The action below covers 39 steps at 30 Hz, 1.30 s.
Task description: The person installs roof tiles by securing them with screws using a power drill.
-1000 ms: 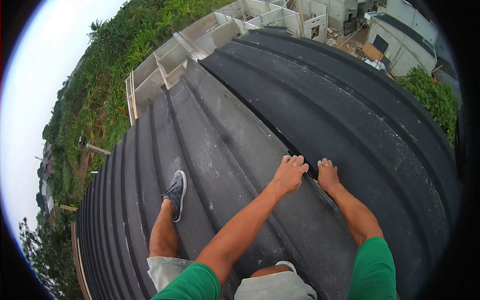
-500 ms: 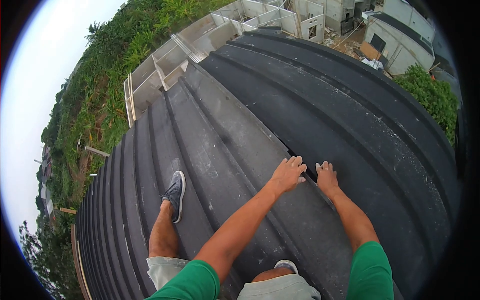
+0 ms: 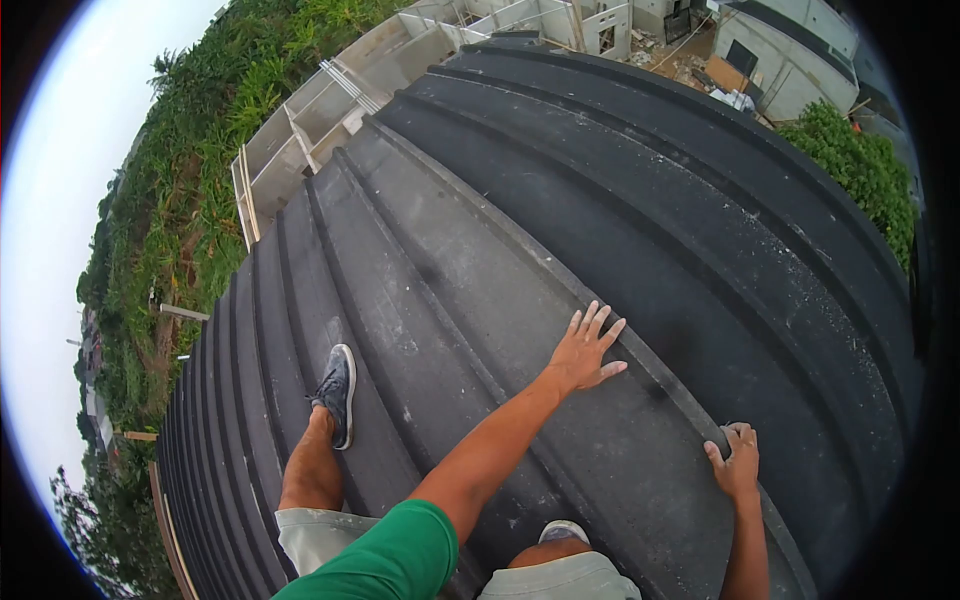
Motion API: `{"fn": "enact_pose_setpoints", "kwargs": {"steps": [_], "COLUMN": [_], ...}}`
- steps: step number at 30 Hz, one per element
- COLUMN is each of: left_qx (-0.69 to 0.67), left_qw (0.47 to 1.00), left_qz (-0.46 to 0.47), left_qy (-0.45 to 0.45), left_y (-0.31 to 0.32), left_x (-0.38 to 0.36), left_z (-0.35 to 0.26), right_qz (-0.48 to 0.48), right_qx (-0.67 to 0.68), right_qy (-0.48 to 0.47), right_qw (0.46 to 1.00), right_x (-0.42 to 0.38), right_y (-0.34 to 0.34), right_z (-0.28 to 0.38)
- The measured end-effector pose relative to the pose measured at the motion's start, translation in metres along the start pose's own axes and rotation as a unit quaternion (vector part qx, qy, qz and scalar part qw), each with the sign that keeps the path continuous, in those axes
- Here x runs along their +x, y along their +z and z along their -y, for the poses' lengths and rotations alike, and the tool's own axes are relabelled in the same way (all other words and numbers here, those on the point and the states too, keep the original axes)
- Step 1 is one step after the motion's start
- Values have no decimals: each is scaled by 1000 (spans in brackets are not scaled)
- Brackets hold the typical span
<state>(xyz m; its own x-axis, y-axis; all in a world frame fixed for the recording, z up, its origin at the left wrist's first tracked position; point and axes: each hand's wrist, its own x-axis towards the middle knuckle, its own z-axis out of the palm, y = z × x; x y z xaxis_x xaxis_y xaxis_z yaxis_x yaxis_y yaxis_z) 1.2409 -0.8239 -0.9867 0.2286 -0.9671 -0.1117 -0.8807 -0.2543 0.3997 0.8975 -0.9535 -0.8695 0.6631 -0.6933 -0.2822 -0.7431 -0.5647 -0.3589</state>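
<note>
Dark grey ribbed metal roofing sheets (image 3: 470,270) slope away beneath me. A raised overlapping seam (image 3: 530,246) runs between the dusty sheet and a blacker sheet (image 3: 640,270) on the right. My left hand (image 3: 588,352) lies with fingers spread on the dusty sheet, its fingertips at the seam. Farther down the same seam, my right hand (image 3: 738,456) curls its fingers over the raised edge, thumb on the near side. Neither hand holds a tool.
My shoe (image 3: 338,396) is planted on the sheets to the left; another shoe (image 3: 564,532) shows below. Beyond the roof's far edge stand unfinished concrete walls (image 3: 330,120). Green slopes (image 3: 190,210) drop off to the left, and a leafy tree (image 3: 850,165) stands at right.
My right hand has moved down along the seam, toward me. My left hand has gone from curled at the edge to spread flat. The dark gap at the seam has closed.
</note>
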Motion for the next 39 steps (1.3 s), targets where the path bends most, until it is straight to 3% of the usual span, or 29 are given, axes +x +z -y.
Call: {"fn": "enact_pose_setpoints", "kwargs": {"steps": [2, 5, 7, 9, 11, 13, 14, 16, 17, 19, 22, 26, 39], "left_qx": [-9, 29, 25, 60, 103, 97, 97, 67, 68, -11, -34, -32, -25], "left_qw": [1000, 998, 997, 995, 990, 985, 985, 995, 995, 996, 996, 997, 998], "left_qz": [-15, -55, 71, 53, 27, 122, 123, 9, 9, -58, -61, -57, -48], "left_qy": [-1, 11, 9, 55, 97, 73, 71, 68, 69, 71, 56, 42, 30], "left_y": [2, -16, -31, -32, -46, -68, -69, -70, -72, -72, -67, -53, -54], "left_x": [2, 11, 23, 26, 37, 44, 35, 16, 10, 0, 2, 11, 9], "left_z": [-5, -10, -7, -2, 1, -8, -7, -5, -4, -1, -1, 0, 0], "right_qz": [26, -5, 202, 96, 88, 61, 87, 119, 125, 153, 129, 102, -23], "right_qx": [-9, 82, 143, 130, 165, 189, 157, 64, 6, -8, -81, -40, -15], "right_qy": [21, 1, 185, -8, -50, -75, -95, -147, -179, -164, -160, -171, -234], "right_qw": [999, 997, 951, 987, 981, 977, 979, 980, 976, 975, 975, 979, 972], "right_x": [-9, 16, 55, 84, 122, 154, 161, 161, 164, 171, 178, 189, 172], "right_y": [4, 11, -13, -14, 8, 34, 33, 40, 53, 64, 65, 94, 80], "right_z": [-5, -41, -44, -17, -6, 13, 37, 78, 87, 97, 105, 80, 92]}}
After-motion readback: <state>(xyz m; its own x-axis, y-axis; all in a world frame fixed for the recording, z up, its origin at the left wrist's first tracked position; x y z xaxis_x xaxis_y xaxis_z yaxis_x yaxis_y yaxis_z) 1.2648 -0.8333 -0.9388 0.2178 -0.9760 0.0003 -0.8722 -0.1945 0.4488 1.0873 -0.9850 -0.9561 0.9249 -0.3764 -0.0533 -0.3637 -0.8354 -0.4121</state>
